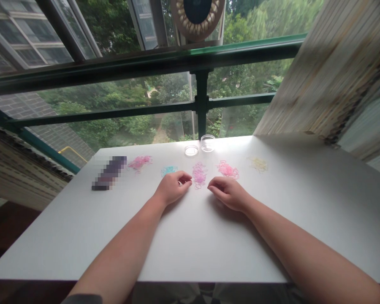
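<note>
Small piles of thin looped bands, which look like little elastic bands, lie in a row on the white table (177,249). My left hand (172,185) rests just in front of the blue pile (169,169), partly covering it; its thumb and fingers are curved with a gap between them and nothing visible inside. To the right, my right hand (229,192) lies in front of the coral-pink pile (228,169), fingers curled and tips pressed together; whatever they may hold is hidden. Between both hands sits a purple-pink pile (199,175), untouched by either.
At the back edge stand a clear round container (208,144) and a shallow clear lid (191,150). A pink pile (140,163) and a blurred-out dark object (110,174) are at left, a pale yellow pile (259,164) at right. Behind runs a green window railing (139,110).
</note>
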A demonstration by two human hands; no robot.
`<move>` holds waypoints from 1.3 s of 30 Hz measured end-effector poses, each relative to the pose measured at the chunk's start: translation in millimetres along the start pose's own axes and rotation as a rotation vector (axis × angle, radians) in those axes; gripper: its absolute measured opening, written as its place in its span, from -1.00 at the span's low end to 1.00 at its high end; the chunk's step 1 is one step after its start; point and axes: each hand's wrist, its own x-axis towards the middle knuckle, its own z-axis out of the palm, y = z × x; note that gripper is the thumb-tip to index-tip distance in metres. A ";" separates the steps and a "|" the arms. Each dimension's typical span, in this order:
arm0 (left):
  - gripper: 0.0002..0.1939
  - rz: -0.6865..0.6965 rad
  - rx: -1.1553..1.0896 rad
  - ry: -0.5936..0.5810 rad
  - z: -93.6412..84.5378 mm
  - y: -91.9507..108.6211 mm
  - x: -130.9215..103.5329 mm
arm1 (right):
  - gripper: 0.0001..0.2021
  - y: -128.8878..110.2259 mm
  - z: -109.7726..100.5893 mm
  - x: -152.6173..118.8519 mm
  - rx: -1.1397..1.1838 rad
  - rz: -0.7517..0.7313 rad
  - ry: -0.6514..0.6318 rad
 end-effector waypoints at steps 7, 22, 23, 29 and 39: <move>-0.81 -0.041 0.021 0.109 -12.6 -8.3 3.0 | -0.84 1.7 0.5 -2.7 -0.008 0.007 -0.025; -0.65 -0.667 0.395 0.481 -88.4 -110.4 -39.3 | -0.83 -0.3 1.3 0.0 -0.024 0.032 -0.080; -0.65 -0.669 0.413 0.483 -87.2 -110.1 -36.2 | -0.83 0.0 1.4 0.2 -0.025 0.031 -0.076; -0.77 -0.673 0.452 0.496 -85.6 -111.8 -30.9 | -0.84 2.0 2.2 0.4 -0.030 0.026 -0.078; -0.79 -0.625 0.519 0.525 -81.2 -112.6 -31.4 | -0.84 1.5 2.3 0.7 -0.026 0.022 -0.065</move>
